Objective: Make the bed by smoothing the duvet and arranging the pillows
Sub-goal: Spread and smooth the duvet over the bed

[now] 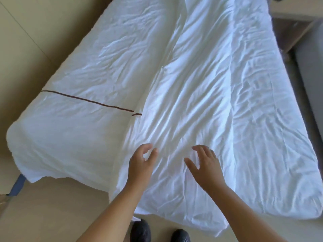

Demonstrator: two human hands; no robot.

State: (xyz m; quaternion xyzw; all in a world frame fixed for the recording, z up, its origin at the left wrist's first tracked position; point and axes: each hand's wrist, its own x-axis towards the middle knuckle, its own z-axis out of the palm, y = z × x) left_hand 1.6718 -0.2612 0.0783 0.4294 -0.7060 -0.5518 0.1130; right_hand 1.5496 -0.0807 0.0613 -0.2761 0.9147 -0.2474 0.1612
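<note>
A wrinkled white duvet (218,95) covers the right half of the bed and hangs over its near edge. Beside it on the left lies a white sheet (90,70) with a thin brown stripe (87,100) across it. My left hand (142,162) hovers over the duvet's left edge near the foot, fingers loosely curved, holding nothing. My right hand (205,165) is spread with straight fingers just above the duvet, a short way to the right. No pillows are in view.
Beige floor (43,206) runs along the left and near sides of the bed. A grey sofa (311,70) and a wooden piece of furniture (293,16) stand close on the right. My black shoes (140,230) are at the foot of the bed.
</note>
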